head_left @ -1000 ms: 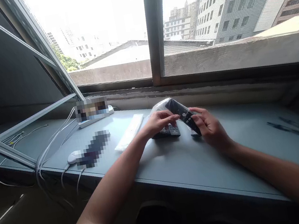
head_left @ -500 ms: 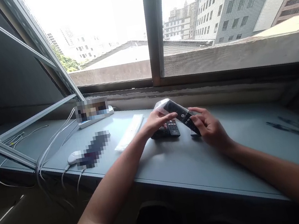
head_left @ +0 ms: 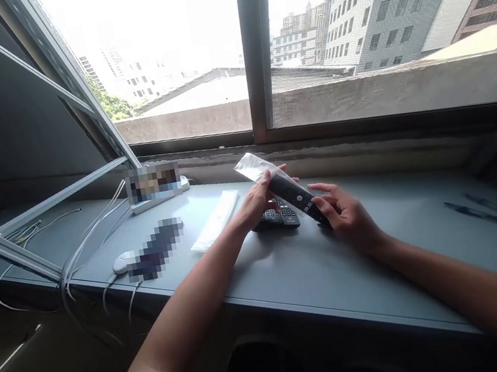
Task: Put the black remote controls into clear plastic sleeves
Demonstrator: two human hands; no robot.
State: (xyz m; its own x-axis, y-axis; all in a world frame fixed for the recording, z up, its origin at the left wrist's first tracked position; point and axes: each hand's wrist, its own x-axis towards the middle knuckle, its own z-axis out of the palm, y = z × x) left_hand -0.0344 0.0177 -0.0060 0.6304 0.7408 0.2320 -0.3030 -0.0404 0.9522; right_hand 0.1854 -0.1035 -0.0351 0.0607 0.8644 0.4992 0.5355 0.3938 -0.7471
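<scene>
A black remote control [head_left: 289,192] is partly inside a clear plastic sleeve [head_left: 249,165], tilted above the desk. My right hand [head_left: 347,213] pinches the remote's lower end between thumb and fingers. Around the sleeved upper part my left hand [head_left: 258,202] is closed, thumb on top and fingertips showing at the far side. The sleeve's loose end sticks out past the remote, up and to the left. Below the hands, more black remotes [head_left: 289,217] lie side by side on the desk, partly hidden by my left hand.
A stack of clear plastic sleeves [head_left: 216,220] lies left of the hands on the grey desk [head_left: 269,278]. Farther left are a blurred-out phone-like item [head_left: 156,250], a white round charger [head_left: 123,262], a power strip [head_left: 159,196] and white cables [head_left: 69,262]. Metal shelf bars [head_left: 62,194] rise at left.
My left hand has shifted its hold along the sleeve, which now covers more of the remote, its loose end standing free. The remote has tipped lower; my right hand stays nearly in place.
</scene>
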